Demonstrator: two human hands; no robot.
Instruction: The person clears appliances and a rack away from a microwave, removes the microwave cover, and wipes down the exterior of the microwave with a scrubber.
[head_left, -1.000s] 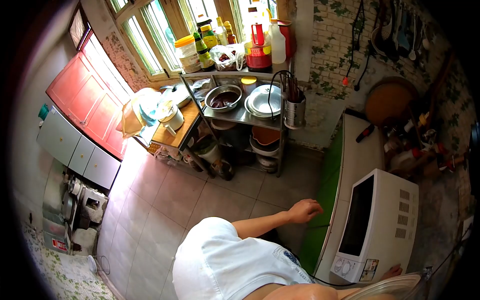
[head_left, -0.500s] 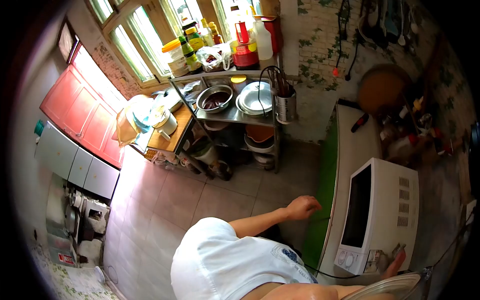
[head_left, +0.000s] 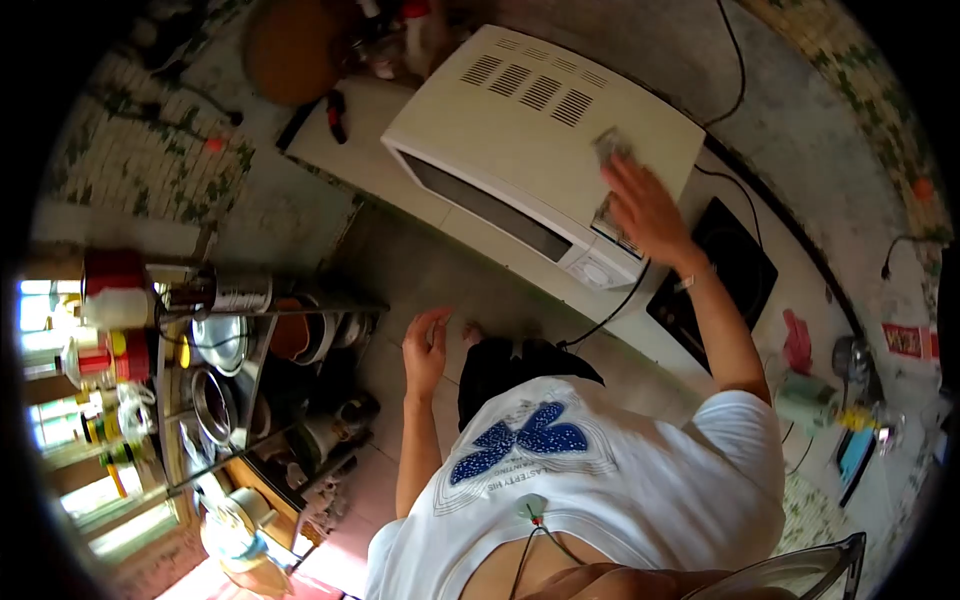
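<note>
My right hand [head_left: 645, 210] is over the top of a white microwave oven [head_left: 540, 130], near its right end. Its fingers are stretched out and their tips reach a small greyish, shiny patch [head_left: 610, 143]; I cannot make out what that is. A second small patch [head_left: 612, 222] lies partly under the hand. The microwave's dark door [head_left: 485, 205] is closed. My left hand [head_left: 425, 345] hangs in the air beside my body, above the floor. Its fingers are loosely bent, with nothing seen in them.
A black cooktop [head_left: 718, 280] lies right of the microwave on the counter [head_left: 480, 235]. A cable [head_left: 610, 318] hangs over the counter edge. A red cloth-like item [head_left: 797, 340] is farther right. At left stands a metal shelf [head_left: 262, 365] with bowls and pots.
My view has swung round to face the microwave and counter, and the shelf now shows at left. My right hand is still at the microwave's top, now fully in view.
</note>
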